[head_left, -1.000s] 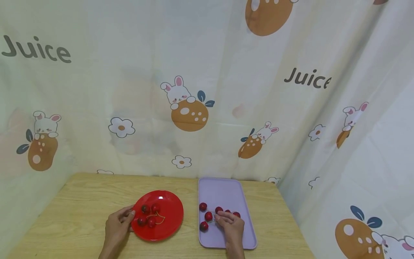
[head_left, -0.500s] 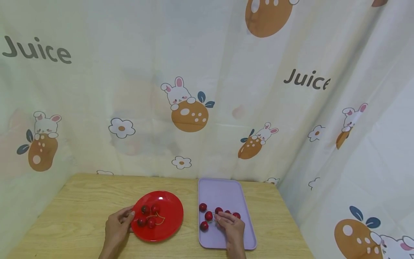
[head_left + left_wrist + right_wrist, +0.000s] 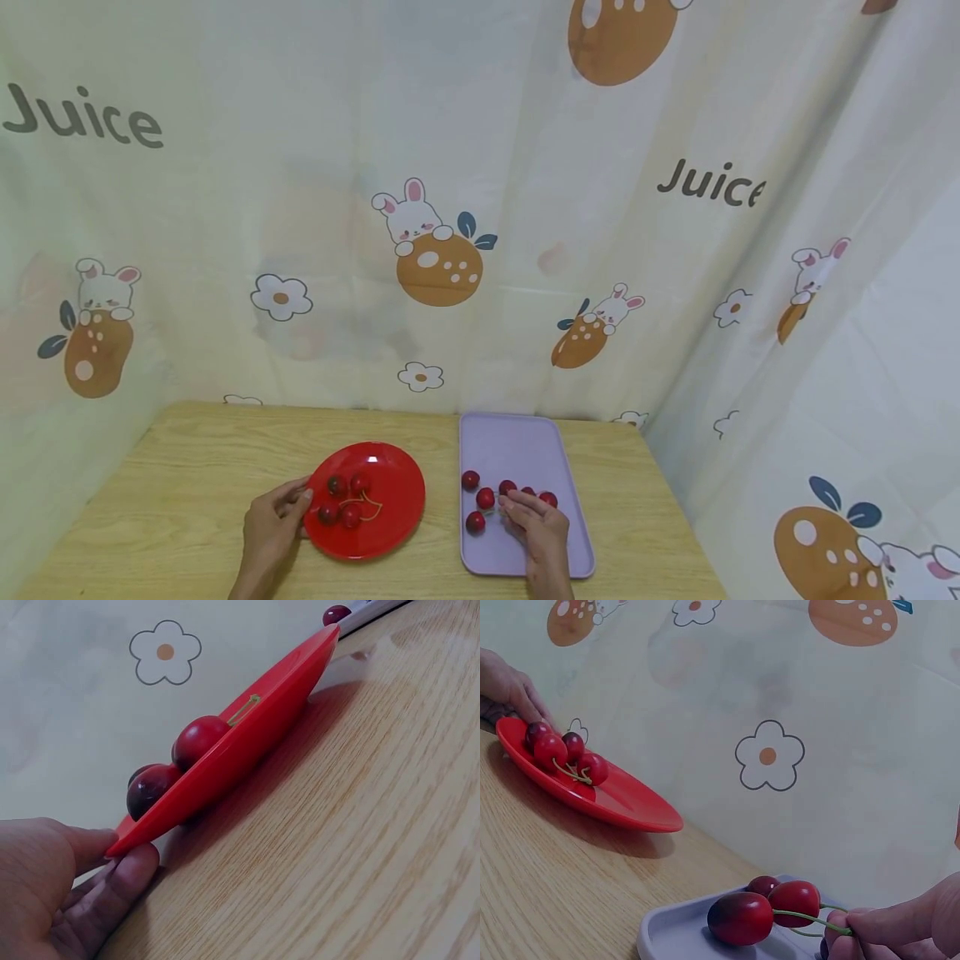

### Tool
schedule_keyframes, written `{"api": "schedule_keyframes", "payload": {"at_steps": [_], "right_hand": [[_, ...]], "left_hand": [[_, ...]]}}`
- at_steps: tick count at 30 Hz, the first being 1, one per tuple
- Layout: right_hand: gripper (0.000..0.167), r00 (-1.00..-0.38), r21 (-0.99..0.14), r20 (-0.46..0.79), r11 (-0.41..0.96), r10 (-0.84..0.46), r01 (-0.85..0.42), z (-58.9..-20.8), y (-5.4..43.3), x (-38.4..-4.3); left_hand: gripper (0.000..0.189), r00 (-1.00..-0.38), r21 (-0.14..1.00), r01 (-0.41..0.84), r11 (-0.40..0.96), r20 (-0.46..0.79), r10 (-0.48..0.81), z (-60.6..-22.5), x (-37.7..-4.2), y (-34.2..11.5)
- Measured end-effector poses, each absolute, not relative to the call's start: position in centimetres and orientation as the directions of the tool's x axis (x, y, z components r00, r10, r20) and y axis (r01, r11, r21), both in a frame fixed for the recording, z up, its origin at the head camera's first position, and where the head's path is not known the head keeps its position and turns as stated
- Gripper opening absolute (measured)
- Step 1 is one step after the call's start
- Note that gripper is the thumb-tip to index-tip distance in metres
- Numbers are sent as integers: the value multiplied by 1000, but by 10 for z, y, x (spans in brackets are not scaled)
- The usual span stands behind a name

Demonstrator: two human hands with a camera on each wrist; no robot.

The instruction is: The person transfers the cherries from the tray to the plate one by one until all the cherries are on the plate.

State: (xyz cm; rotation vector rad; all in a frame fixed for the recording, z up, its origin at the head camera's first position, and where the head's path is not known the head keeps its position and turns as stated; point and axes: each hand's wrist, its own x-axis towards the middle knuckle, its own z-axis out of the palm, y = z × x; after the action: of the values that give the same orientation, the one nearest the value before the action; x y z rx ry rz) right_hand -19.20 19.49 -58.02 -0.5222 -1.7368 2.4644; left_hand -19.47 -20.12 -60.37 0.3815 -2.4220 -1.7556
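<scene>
My left hand (image 3: 272, 523) pinches the near-left rim of a red plate (image 3: 397, 508), thumb on top and fingers beneath in the left wrist view. On the plate lie several dark-red cherries (image 3: 202, 741) with joined stems. Over a lilac tray (image 3: 510, 437), my right hand (image 3: 542, 533) pinches the green stems (image 3: 832, 924) of a pair of cherries (image 3: 741, 919) between thumb and fingertips. Whether that pair touches the tray I cannot tell. More cherries (image 3: 507, 488) lie in the tray beyond the right hand, partly hidden by its fingers.
Both the plate and the tray stand on a wood-grain table (image 3: 217, 450), with a strip of tabletop between them. A curtain (image 3: 337, 208) printed with rabbits, fruit and flowers hangs behind the table and along its sides.
The pair of cherries at my right hand has shifted very slightly up and to the right, with that hand edging right. My left hand and the plate have stayed put.
</scene>
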Motion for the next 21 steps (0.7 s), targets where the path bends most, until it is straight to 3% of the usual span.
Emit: {"api": "schedule_keyframes", "payload": {"at_steps": [13,21], "right_hand": [[36,-940,-914,-253,-376,228,155,-582,198,-195],[32,-940,-905,-261,-393,221,159,-584,198,-194]], "left_hand": [[37,-959,944,-133,302,-45,-281,-606,-196,-201],[38,-958,943,-139,302,-51,-282,-606,-196,-201]]}}
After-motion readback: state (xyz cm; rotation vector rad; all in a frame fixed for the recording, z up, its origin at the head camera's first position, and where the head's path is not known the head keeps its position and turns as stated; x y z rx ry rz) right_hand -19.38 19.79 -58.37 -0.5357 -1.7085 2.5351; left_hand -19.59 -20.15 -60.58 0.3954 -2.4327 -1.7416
